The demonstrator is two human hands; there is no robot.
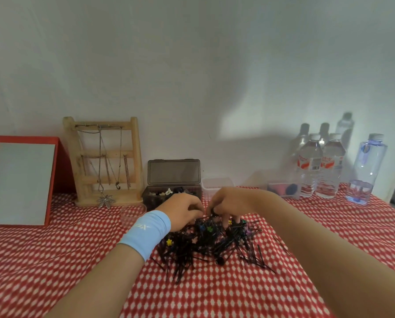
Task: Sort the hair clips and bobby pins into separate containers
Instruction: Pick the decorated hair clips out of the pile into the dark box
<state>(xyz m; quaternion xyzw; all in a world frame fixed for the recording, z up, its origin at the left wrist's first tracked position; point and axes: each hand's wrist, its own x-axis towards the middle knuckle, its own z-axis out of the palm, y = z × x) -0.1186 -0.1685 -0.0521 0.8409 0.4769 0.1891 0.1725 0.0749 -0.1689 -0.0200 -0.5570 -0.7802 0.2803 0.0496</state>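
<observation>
Big dark pile (210, 246) of bobby pins w/ a few tiny coloured clips mixed in sits mid red-check tabletop (54, 260). Both grips are at the pile's far edge, fingertips nearly meeting. Left grip (182, 210), blue wristband (146, 232) behind it, has fingers curled in. Right grip (228, 203) has fingers pointing down into the pins. Can't tell if either is actually pinching smth, too blurry there. Most of the pile lies nearer the person than the grips. Just behind the grips: dark box (171, 196) w/ lid up and some clips inside, plus a clear tub (215, 183) beside it on the right. Small clear cup (132, 214) sits left of the left wrist.
</observation>
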